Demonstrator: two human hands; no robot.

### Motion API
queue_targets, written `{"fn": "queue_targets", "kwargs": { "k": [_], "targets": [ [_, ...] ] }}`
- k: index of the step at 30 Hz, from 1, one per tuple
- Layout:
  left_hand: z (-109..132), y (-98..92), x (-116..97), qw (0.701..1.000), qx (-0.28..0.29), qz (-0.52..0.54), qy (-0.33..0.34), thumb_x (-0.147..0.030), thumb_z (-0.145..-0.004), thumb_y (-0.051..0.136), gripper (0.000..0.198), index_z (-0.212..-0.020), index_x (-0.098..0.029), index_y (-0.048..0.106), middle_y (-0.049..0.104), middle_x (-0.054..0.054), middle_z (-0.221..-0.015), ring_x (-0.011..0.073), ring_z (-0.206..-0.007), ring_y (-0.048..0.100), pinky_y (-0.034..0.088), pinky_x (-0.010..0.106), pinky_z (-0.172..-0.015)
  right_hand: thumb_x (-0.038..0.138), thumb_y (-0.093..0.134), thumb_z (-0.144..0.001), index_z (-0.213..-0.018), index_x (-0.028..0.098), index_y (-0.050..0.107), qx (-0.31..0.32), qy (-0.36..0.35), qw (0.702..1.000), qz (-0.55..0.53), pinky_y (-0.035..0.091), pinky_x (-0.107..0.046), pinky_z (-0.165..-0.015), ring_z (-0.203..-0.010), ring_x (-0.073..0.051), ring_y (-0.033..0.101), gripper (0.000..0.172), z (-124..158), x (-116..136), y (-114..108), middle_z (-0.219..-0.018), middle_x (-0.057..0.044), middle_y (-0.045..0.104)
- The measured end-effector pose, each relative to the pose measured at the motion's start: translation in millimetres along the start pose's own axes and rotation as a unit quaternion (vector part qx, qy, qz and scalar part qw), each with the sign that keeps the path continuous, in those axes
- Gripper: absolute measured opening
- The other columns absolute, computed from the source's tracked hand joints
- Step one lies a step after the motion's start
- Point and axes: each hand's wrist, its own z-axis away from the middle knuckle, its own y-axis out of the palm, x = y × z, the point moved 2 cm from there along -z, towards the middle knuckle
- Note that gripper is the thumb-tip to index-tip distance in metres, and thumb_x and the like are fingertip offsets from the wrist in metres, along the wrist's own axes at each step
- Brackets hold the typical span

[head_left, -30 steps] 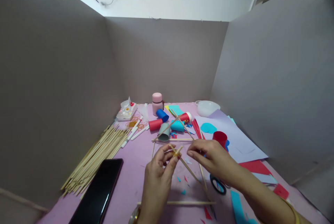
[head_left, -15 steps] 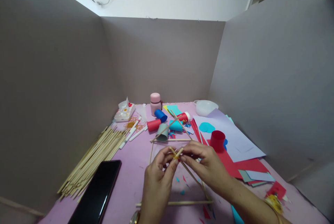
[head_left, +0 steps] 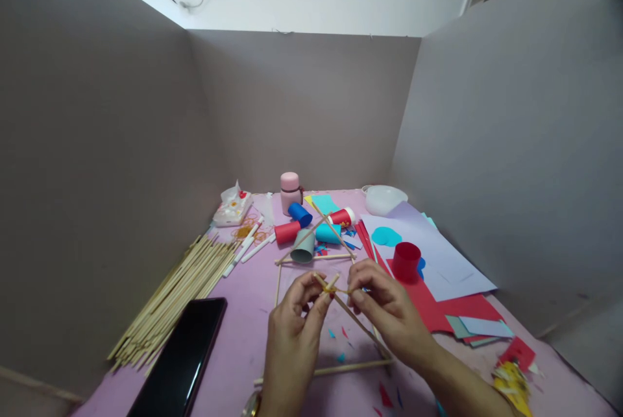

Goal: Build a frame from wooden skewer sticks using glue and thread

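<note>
My left hand [head_left: 299, 323] pinches two crossed wooden sticks [head_left: 332, 282] near their top ends. A yellowish rubber band [head_left: 341, 290] is looped around that crossing. Its free loop is stretched out to the right, pinched between the thumb and fingers of my right hand [head_left: 382, 303]. The crossed sticks belong to a stick frame [head_left: 350, 365] standing on the table, with a near bottom bar and a far bar. At the far end of the frame, two more sticks [head_left: 331, 222] cross in an upright peak. My left hand hides part of the near left side.
A bundle of sticks [head_left: 175, 297] and a black phone [head_left: 182, 355] lie left. Coloured tubes [head_left: 287, 233], a pink bottle [head_left: 290, 193], loose rubber bands [head_left: 243, 233] and white markers [head_left: 250, 242] are farther back. Right are a red tube [head_left: 405, 261], paper sheets [head_left: 452, 268] and a bowl [head_left: 386, 200].
My right hand has drawn away from the crossing to the right, stretching the rubber band out. The stick frame has shifted slightly. My left hand keeps its hold.
</note>
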Motion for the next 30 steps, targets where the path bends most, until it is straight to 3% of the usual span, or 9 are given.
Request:
{"fn": "queue_targets", "kwargs": {
  "k": [4, 7, 10, 14, 17, 21, 24, 26, 30],
  "targets": [
    [0.4, 0.9, -1.1, 1.0, -0.007, 0.002, -0.002, -0.033, -0.082, 0.06, 0.018, -0.096, -0.022, 0.06, 0.068, 0.001, -0.089, 0.0153, -0.085, 0.064, 0.049, 0.021, -0.074, 0.03, 0.065, -0.084, -0.081, 0.021, 0.061, 0.011, 0.125, 0.938, -0.324, 0.048, -0.017, -0.051, -0.064, -0.009, 0.056, 0.01, 8.7, -6.0, 5.5, -0.084, 0.001, 0.054],
    [1.2, 1.7, -1.7, 1.0, -0.012, 0.004, 0.001, -0.032, -0.081, 0.06, 0.017, -0.096, -0.023, 0.06, 0.069, 0.001, -0.088, 0.0154, -0.085, 0.064, 0.049, 0.022, -0.075, 0.031, 0.071, -0.079, -0.08, 0.02, 0.063, 0.059, 0.207, 0.887, -0.408, 0.046, -0.014, -0.044, -0.053, -0.008, 0.058, 0.014, 16.6, -8.5, 9.5, -0.066, 0.003, 0.059],
    [2.0, 2.2, -2.8, 1.0, -0.016, 0.003, 0.005, -0.032, -0.082, 0.059, 0.017, -0.097, -0.023, 0.06, 0.068, 0.0, -0.087, 0.015, -0.083, 0.063, 0.048, 0.022, -0.074, 0.028, 0.073, -0.078, -0.078, 0.017, 0.071, 0.106, 0.233, 0.905, -0.339, 0.046, -0.013, -0.047, -0.05, -0.007, 0.063, 0.011, 19.6, -6.7, 9.3, -0.062, 0.0, 0.067],
    [1.5, 2.8, -2.8, 1.0, -0.01, 0.018, 0.007, -0.032, -0.083, 0.059, 0.017, -0.097, -0.023, 0.06, 0.068, 0.0, -0.088, 0.0146, -0.084, 0.062, 0.047, 0.021, -0.074, 0.029, 0.073, -0.074, -0.066, 0.021, 0.077, 0.115, 0.165, 0.961, -0.188, 0.048, -0.017, -0.047, -0.05, -0.009, 0.065, 0.013, 14.6, 2.7, 6.9, -0.076, -0.005, 0.075],
    [1.1, 3.3, -2.4, 1.0, -0.005, 0.026, 0.001, -0.032, -0.083, 0.059, 0.017, -0.098, -0.023, 0.059, 0.067, -0.001, -0.086, 0.0136, -0.08, 0.062, 0.047, 0.02, -0.071, 0.03, 0.067, -0.079, -0.077, 0.023, 0.079, 0.125, 0.145, 0.979, -0.068, 0.04, -0.015, -0.035, -0.039, -0.006, 0.053, 0.014, 10.5, 7.4, 10.7, -0.063, -0.001, 0.07],
    [2.4, 3.4, -3.8, 0.999, 0.0, 0.039, 0.001, -0.032, -0.084, 0.058, 0.015, -0.096, -0.023, 0.059, 0.067, -0.002, -0.083, 0.0132, -0.078, 0.062, 0.047, 0.02, -0.07, 0.029, 0.07, -0.078, -0.08, 0.025, 0.079, 0.125, 0.071, 0.989, 0.031, 0.042, -0.019, -0.045, -0.044, -0.008, 0.05, 0.01, 5.1, 15.2, 18.8, -0.051, 0.003, 0.06],
    [4.0, 2.9, -4.3, 0.999, 0.003, 0.039, 0.008, -0.031, -0.084, 0.057, 0.015, -0.097, -0.023, 0.059, 0.068, -0.001, -0.088, 0.0144, -0.084, 0.063, 0.047, 0.021, -0.075, 0.042, 0.072, -0.076, -0.077, 0.029, 0.079, 0.072, -0.023, 0.996, 0.043, 0.047, -0.025, -0.061, -0.066, -0.014, 0.058, 0.015, 4.1, 21.1, 19.0, -0.073, -0.002, 0.063],
    [4.5, 2.6, -3.7, 0.999, 0.001, 0.032, 0.009, -0.032, -0.084, 0.058, 0.016, -0.097, -0.023, 0.06, 0.069, 0.0, -0.091, 0.0154, -0.088, 0.063, 0.048, 0.022, -0.076, 0.05, 0.068, -0.077, -0.088, 0.034, 0.077, 0.018, -0.063, 0.997, 0.051, 0.047, -0.027, -0.069, -0.078, -0.016, 0.054, 0.021, 7.5, 19.4, 16.3, -0.083, -0.002, 0.053],
    [3.7, 3.3, -3.0, 1.0, -0.01, 0.025, 0.009, -0.032, -0.082, 0.061, 0.017, -0.096, -0.023, 0.062, 0.069, 0.001, -0.093, 0.0166, -0.087, 0.064, 0.049, 0.023, -0.076, 0.055, 0.058, -0.082, -0.117, 0.037, 0.064, -0.033, -0.027, 0.998, 0.048, 0.043, -0.026, -0.062, -0.075, -0.015, 0.045, 0.04, 19.6, 2.5, 13.9, -0.091, -0.001, 0.039]
  ]
}}
